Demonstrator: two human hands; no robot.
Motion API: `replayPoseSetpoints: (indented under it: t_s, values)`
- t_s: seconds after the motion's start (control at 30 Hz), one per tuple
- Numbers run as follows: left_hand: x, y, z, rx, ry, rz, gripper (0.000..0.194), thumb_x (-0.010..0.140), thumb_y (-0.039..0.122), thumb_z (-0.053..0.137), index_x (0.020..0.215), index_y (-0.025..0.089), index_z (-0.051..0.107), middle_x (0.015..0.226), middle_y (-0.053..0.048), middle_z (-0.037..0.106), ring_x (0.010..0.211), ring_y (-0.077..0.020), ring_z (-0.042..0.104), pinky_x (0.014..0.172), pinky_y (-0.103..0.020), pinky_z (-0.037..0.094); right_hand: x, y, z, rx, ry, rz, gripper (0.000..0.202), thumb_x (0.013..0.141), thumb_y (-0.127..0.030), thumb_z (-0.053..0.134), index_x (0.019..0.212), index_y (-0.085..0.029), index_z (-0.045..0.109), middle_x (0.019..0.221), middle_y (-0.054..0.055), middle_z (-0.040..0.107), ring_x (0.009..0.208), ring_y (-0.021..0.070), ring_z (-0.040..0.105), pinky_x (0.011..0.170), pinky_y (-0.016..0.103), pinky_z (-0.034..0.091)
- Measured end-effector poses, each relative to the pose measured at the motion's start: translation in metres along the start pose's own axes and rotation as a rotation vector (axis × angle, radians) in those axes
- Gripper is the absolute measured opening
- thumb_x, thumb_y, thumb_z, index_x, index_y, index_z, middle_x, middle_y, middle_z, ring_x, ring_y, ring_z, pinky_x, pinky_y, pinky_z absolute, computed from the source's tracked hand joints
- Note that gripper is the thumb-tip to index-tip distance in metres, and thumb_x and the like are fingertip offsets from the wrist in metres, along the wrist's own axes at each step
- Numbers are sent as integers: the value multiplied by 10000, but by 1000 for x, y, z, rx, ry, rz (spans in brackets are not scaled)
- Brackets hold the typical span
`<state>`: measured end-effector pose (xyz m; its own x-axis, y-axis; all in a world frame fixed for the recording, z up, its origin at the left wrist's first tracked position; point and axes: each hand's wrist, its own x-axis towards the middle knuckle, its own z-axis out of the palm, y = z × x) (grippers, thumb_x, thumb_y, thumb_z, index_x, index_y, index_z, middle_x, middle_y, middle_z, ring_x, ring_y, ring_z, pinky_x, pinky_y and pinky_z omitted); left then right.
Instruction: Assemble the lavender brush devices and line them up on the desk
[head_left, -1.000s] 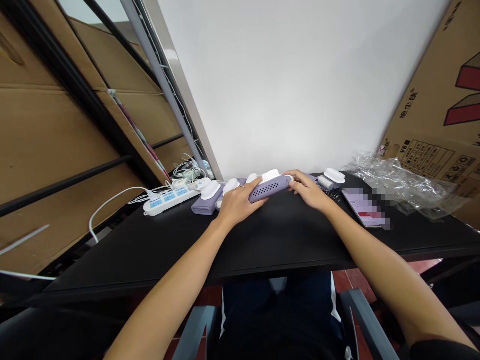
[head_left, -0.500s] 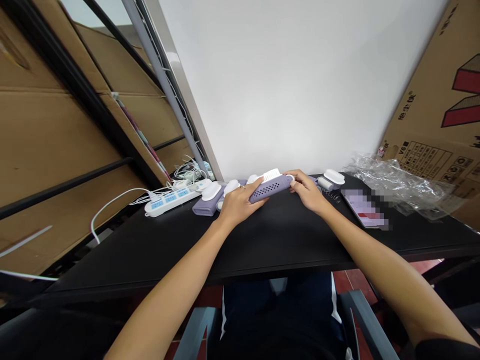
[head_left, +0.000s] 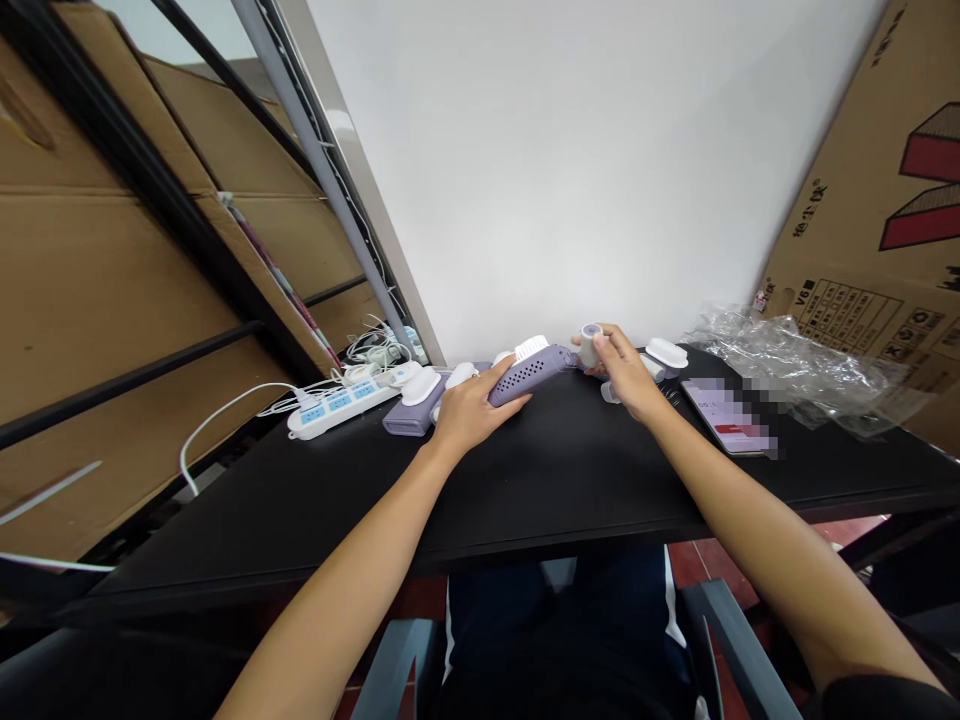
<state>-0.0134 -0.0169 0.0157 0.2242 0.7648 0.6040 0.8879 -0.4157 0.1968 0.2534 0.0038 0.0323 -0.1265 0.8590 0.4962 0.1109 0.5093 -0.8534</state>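
Your left hand (head_left: 469,408) wraps the near end of a purple device (head_left: 525,371), fingers curled over its matte plastic body. The device is long and rounded, its side dotted with rows of small holes, and a white ribbed block sits on its top. It lies tilted at 12 o'clock on the black desk (head_left: 525,480), far end pointing to 2 o'clock.

Your right hand (head_left: 626,372) pinches a small cap (head_left: 589,342), a short white cylinder with a purple face, held just off the device's far end. Whether cap and device touch cannot be told.

At 11 o'clock, more purple bodies with smooth white oval pads (head_left: 420,386) lie side by side, and beyond them at 10 o'clock a white power strip (head_left: 334,404) with blue sockets trails white cords. At 1 o'clock sits another white oval piece (head_left: 667,352). A flat phone (head_left: 726,415) lies at 2 o'clock, with crinkled clear plastic wrap (head_left: 810,370) behind it and a cardboard box (head_left: 877,210) leaning above.
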Motion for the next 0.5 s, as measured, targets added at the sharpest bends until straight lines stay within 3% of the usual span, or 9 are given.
replayPoseSetpoints:
  t_s: [0.1, 0.17, 0.23, 0.33, 0.5]
  values:
    - [0, 2, 0, 14, -12, -11, 639, 896, 517, 724, 1494, 348, 571, 1376, -50, 713, 1130, -285, 712, 956, -383, 556, 7, 1, -23, -117, 116, 42, 627, 911, -795, 448, 1263, -288, 556, 1075, 69, 678, 891, 212, 656, 764, 350, 538]
    - [0, 2, 0, 16, -18, -16, 637, 897, 517, 724, 1493, 353, 572, 1371, -52, 716, 1130, -288, 710, 951, -390, 557, 10, 1, -46, -337, 132, -9, 547, 879, -726, 586, 1154, -260, 659, 1050, 68, 659, 959, 230, 629, 862, 373, 525]
    - [0, 2, 0, 14, -22, -16, 641, 896, 519, 724, 1496, 353, 570, 1360, -54, 721, 1137, -291, 708, 952, -395, 555, 10, 2, -67, -545, 54, -27, 459, 820, -655, 696, 1030, -251, 749, 1047, 78, 623, 1016, 255, 608, 943, 395, 498]
    - [0, 2, 0, 18, -22, -18, 656, 894, 526, 726, 1506, 354, 563, 1340, -56, 731, 1132, -299, 711, 954, -406, 552, 9, 5, -90, -702, -148, 62, 392, 768, -601, 762, 975, -271, 809, 940, 63, 593, 930, 255, 597, 880, 384, 494]
    - [-1, 2, -1, 22, -22, -11, 651, 893, 539, 724, 1500, 363, 569, 1328, -46, 737, 1128, -289, 710, 938, -383, 555, 9, 15, -94, -800, -285, 114, 415, 731, -606, 802, 1034, -323, 828, 991, 58, 611, 934, 263, 604, 848, 379, 496]
